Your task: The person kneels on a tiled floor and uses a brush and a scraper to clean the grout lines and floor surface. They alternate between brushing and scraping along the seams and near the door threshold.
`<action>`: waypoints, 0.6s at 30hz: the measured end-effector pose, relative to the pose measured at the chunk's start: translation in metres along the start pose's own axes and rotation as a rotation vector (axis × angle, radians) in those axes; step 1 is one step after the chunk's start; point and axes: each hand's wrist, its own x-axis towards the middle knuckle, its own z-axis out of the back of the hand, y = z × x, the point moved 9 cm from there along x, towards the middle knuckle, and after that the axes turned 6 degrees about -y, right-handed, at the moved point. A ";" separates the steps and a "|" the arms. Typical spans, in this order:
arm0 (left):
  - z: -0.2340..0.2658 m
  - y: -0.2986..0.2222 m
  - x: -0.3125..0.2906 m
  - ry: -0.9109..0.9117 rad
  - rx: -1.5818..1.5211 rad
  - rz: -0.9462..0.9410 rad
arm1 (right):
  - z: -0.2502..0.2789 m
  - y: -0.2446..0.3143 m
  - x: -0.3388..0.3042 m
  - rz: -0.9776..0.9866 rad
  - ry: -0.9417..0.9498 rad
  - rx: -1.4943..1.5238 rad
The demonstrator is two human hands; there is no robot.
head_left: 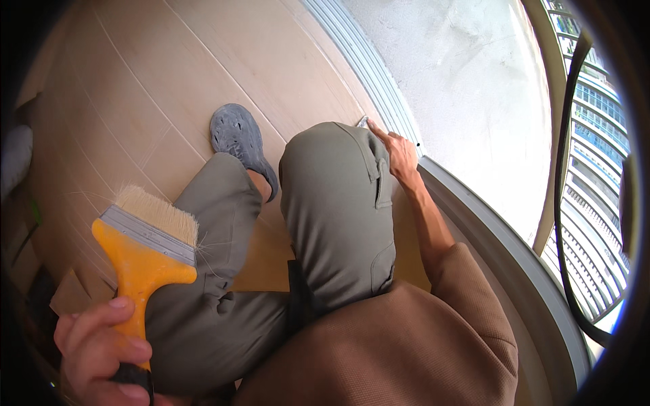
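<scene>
My left hand (101,355) is closed round the handle of a wide flat paintbrush (139,277). The brush has a yellow handle with a dark end, a metal band and pale bristles that point up, with a few stray hairs. Beyond my raised knee, my right hand (399,154) is low by the floor beside a white grooved door track (379,71). Its index finger reaches along a small silvery tool (363,122), pressed to the floor at the track's edge. My knee hides most of that tool, so its kind does not show.
Wood-look floor tiles (169,68) with pale joints lie ahead and left. One grey clog (237,135) is on my foot. A pale grey slab (460,74) extends past the track. At right are a grey frame (501,230), a black cable (560,203) and buildings outside.
</scene>
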 end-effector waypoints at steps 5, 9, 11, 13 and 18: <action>0.000 -0.004 0.003 0.038 0.207 0.081 | 0.001 -0.004 -0.006 0.095 -0.108 -0.017; -0.001 -0.007 0.008 0.041 0.076 -0.003 | -0.001 -0.010 -0.017 0.145 -0.227 -0.002; 0.000 -0.012 0.007 0.024 0.021 -0.060 | -0.005 -0.014 -0.019 0.088 -0.179 0.032; 0.002 -0.003 -0.001 -0.043 0.068 0.137 | 0.000 -0.008 -0.017 0.078 -0.180 0.052; -0.003 0.005 -0.029 -0.096 0.049 0.353 | 0.021 0.021 0.006 0.122 -0.204 0.025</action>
